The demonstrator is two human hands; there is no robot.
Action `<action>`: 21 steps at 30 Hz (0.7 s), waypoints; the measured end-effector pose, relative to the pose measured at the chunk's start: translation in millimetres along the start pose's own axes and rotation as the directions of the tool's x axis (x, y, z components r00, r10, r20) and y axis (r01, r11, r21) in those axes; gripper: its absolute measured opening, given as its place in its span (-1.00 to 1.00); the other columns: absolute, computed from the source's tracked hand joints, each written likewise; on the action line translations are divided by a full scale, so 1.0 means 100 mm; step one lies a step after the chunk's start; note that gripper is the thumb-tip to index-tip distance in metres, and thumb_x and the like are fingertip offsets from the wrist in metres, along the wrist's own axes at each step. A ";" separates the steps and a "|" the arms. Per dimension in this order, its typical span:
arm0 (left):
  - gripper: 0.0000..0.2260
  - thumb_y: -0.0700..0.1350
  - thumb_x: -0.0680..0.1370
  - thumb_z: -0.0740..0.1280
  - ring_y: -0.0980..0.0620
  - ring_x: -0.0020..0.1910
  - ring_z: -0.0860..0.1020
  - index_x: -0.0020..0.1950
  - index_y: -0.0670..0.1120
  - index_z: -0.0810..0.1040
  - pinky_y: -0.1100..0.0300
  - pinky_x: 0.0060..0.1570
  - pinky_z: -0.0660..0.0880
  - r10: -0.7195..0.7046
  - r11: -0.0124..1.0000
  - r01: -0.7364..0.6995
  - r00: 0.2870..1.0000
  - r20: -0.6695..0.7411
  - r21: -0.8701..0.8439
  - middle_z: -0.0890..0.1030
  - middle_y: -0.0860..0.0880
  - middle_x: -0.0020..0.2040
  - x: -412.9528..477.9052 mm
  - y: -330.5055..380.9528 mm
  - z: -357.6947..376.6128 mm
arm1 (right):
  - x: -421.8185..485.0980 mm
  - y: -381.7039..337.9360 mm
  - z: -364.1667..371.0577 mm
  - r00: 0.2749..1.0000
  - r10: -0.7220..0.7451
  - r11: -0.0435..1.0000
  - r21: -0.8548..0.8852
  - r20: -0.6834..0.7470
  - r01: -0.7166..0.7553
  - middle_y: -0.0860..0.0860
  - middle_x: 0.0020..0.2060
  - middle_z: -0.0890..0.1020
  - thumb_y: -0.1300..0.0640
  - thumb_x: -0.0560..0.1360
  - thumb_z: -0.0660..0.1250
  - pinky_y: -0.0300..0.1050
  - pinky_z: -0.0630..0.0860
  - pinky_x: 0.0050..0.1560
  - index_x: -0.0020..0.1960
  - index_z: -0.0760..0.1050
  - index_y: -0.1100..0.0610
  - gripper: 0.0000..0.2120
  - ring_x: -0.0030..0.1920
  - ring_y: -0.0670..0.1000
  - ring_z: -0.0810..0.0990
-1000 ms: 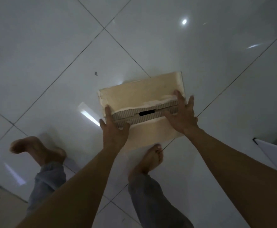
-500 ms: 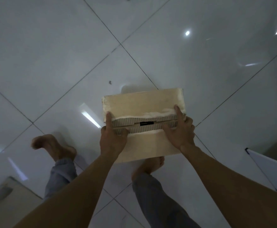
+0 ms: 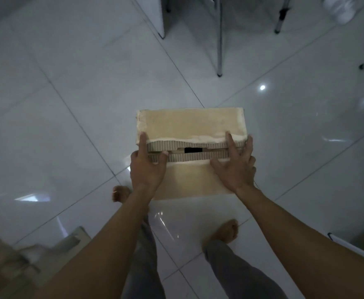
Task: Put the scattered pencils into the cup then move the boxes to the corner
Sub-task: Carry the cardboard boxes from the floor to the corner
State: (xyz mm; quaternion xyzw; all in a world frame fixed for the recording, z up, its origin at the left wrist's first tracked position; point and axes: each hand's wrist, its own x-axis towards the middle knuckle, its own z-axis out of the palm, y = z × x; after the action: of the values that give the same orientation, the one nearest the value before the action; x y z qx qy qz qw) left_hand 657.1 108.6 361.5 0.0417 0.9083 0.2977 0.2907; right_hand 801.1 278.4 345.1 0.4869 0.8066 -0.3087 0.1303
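Cardboard box (image 3: 189,124) up in the air over the white floor (image 3: 68,104), out ahead of the bare feet (image 3: 227,231), short of the metal legs (image 3: 219,39). Left hand (image 3: 147,169) grips its left end, forefinger flat on top, thumb hooked into the torn corrugated edge; right hand (image 3: 235,169) clamps the right end, fingers (image 3: 230,141) spread over the top, thumb on the near face.

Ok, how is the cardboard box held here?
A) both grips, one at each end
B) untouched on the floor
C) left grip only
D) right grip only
A: the left grip and the right grip each hold one end of the cardboard box.
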 end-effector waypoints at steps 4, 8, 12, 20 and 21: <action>-0.33 0.17 0.53 0.29 -0.19 0.24 0.46 0.54 0.12 0.04 0.04 0.20 0.40 -0.031 0.999 0.030 0.999 -0.032 -0.033 0.41 -0.18 0.28 0.18 0.11 -0.86 | -0.17 -0.87 -0.18 0.997 -0.054 0.997 -0.051 0.057 0.057 -0.16 0.50 -0.38 -0.34 0.40 0.24 0.20 0.22 0.31 0.45 -0.20 -0.43 -0.20 0.38 0.23 0.18; -0.37 0.15 0.54 0.28 -0.19 0.24 0.45 0.54 0.10 0.08 0.03 0.18 0.41 -0.054 0.997 0.051 0.997 -0.048 -0.054 0.42 -0.18 0.29 0.29 0.14 -1.65 | -0.34 -1.66 -0.36 0.992 -0.075 0.991 -0.100 0.099 0.085 -0.20 0.51 -0.34 -0.35 0.39 0.24 0.21 0.17 0.36 0.48 -0.12 -0.38 -0.22 0.40 0.25 0.15; -0.40 0.15 0.56 0.24 -0.19 0.27 0.44 0.53 0.10 0.09 -0.04 0.21 0.42 -0.070 0.995 0.067 0.997 -0.035 -0.070 0.41 -0.17 0.32 0.34 0.14 -2.40 | -0.55 -2.41 -0.53 0.989 -0.119 0.980 -0.151 0.091 0.132 -0.20 0.53 -0.29 -0.34 0.41 0.24 0.22 0.16 0.37 0.49 -0.06 -0.34 -0.24 0.39 0.26 0.17; -0.44 0.13 0.57 0.23 -0.18 0.26 0.44 0.53 0.08 0.11 -0.03 0.20 0.41 -0.061 0.994 0.048 0.989 -0.135 -0.094 0.43 -0.17 0.30 0.57 0.06 -3.72 | -0.76 -3.70 -0.61 0.965 -0.227 0.952 -0.177 0.134 0.248 -0.17 0.53 -0.29 -0.35 0.39 0.27 0.22 0.20 0.36 0.50 -0.07 -0.33 -0.20 0.38 0.28 0.17; -0.44 0.13 0.58 0.21 -0.19 0.26 0.44 0.52 0.08 0.12 -0.04 0.21 0.41 -0.067 0.993 0.050 0.985 -0.162 -0.103 0.43 -0.18 0.30 0.60 0.06 -3.87 | -0.78 -3.87 -0.62 0.956 -0.255 0.942 -0.184 0.143 0.279 -0.17 0.53 -0.30 -0.35 0.38 0.27 0.22 0.20 0.36 0.50 -0.08 -0.34 -0.20 0.37 0.28 0.17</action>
State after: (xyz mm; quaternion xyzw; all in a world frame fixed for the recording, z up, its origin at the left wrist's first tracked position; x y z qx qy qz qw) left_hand 392.7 -71.9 587.5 -0.0242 0.9143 0.3361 0.2249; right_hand 510.1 132.1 576.3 0.3381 0.8834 -0.2678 0.1833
